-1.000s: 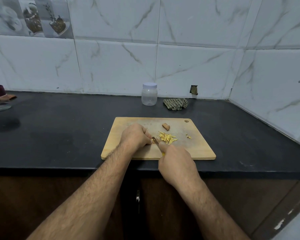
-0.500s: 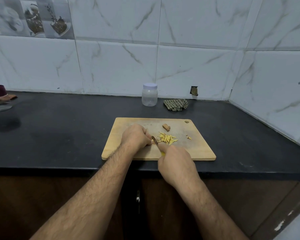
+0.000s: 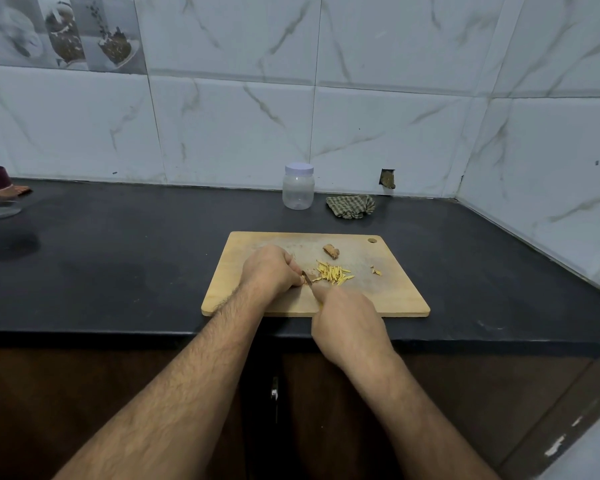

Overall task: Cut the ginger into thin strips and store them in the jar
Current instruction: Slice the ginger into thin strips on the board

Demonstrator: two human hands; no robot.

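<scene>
Nearest the camera, the right hand point(image 3: 347, 320) is curling around a knife point(image 3: 308, 277), handle hidden in the fist, only the blade tip poking out at about 11 o'clock from the knuckles. Just past it, the left hand point(image 3: 269, 270) is bunching its fingertips down on a small ginger piece point(image 3: 309, 279), pinning it to the board point(image 3: 395, 292), and the blade is sitting right against those fingertips. The strips point(image 3: 335, 274) are piling up at 3 o'clock from that grip, touching the blade side. A bigger ginger chunk point(image 3: 330, 251) is lying at 12 o'clock from the pile, and a few scraps point(image 3: 376, 271) are sitting further toward 3. Way back by the wall, the jar point(image 3: 298, 186) is standing with its lid on, a cloth point(image 3: 351, 206) just at its 3 o'clock.
</scene>
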